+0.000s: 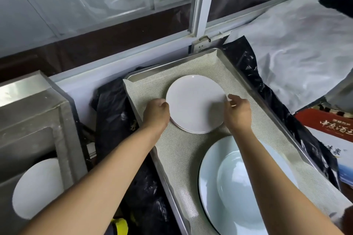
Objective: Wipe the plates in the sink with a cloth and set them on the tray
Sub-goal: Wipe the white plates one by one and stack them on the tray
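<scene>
The tray point(236, 74) sits right of the sink point(38, 120), which holds one plate point(36, 187). On the tray's mesh liner point(181, 154), a small plate stack point(194, 103) lies far and large plates point(235, 187) near, with a box point(332, 139) further right.

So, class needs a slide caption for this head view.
Both hands, left and right, set a white plate on the tray.
</scene>
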### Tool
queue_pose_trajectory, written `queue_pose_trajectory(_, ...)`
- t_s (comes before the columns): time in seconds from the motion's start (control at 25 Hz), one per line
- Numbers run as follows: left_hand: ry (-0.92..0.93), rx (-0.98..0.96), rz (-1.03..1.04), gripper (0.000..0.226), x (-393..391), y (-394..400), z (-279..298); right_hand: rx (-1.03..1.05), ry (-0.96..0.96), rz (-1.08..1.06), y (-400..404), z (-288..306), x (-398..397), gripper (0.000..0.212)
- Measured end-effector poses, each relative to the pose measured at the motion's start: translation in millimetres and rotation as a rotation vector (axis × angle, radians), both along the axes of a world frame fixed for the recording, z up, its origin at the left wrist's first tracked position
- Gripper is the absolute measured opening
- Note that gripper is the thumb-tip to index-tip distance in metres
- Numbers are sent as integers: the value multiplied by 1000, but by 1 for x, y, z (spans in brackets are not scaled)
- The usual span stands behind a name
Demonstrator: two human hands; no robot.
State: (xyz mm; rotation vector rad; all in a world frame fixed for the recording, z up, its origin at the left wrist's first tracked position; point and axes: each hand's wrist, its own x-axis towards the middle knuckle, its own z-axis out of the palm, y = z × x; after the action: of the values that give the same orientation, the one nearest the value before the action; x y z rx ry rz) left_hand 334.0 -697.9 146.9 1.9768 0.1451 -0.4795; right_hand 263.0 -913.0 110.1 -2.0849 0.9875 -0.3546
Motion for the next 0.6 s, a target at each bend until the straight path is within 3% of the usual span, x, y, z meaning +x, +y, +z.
queue_pose_trajectory(0.28,-297,9,-198,28,-36,31,46,-4,-177,85,62,42,-27,30)
queue_pose_trajectory(0.6,-350,-16,-166,33,-94,104,80,106,-293,192,158,81,-71,28)
